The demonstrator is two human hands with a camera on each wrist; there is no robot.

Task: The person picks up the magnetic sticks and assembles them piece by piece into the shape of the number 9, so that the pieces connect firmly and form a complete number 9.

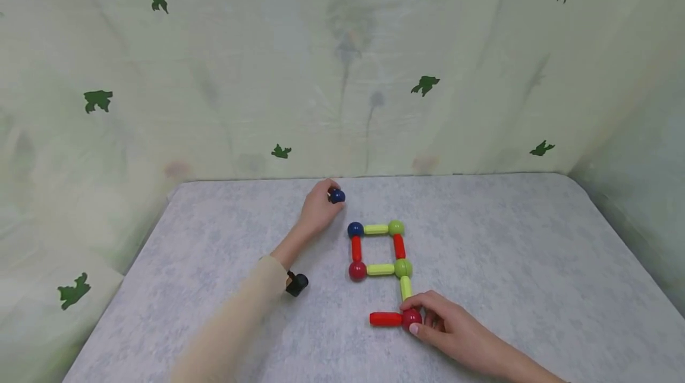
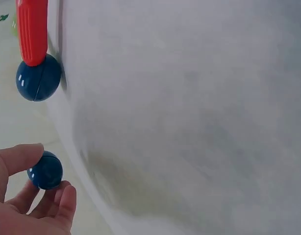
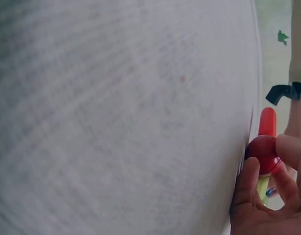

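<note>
My left hand (image 1: 317, 209) pinches a dark blue ball (image 1: 337, 196) above the far part of the table; the left wrist view shows this ball (image 2: 46, 171) between thumb and fingers. My right hand (image 1: 452, 329) grips a red ball (image 1: 411, 318) at the near corner of a ball-and-rod figure. From that ball a red rod (image 1: 385, 319) points left, and a yellow-green rod (image 1: 406, 288) leads away to a green ball (image 1: 403, 268). Beyond lies a four-sided frame with a blue ball (image 1: 355, 229), another green ball (image 1: 396, 228) and a second red ball (image 1: 357, 270) at its other corners.
Red and yellow-green rods join the frame's corners, among them a yellow-green rod (image 1: 380, 269) on the near side. The grey table (image 1: 508, 240) ends at a pale cloth backdrop (image 1: 257, 85) with green bird shapes. A black wrist camera (image 1: 297, 283) sits on the left wrist.
</note>
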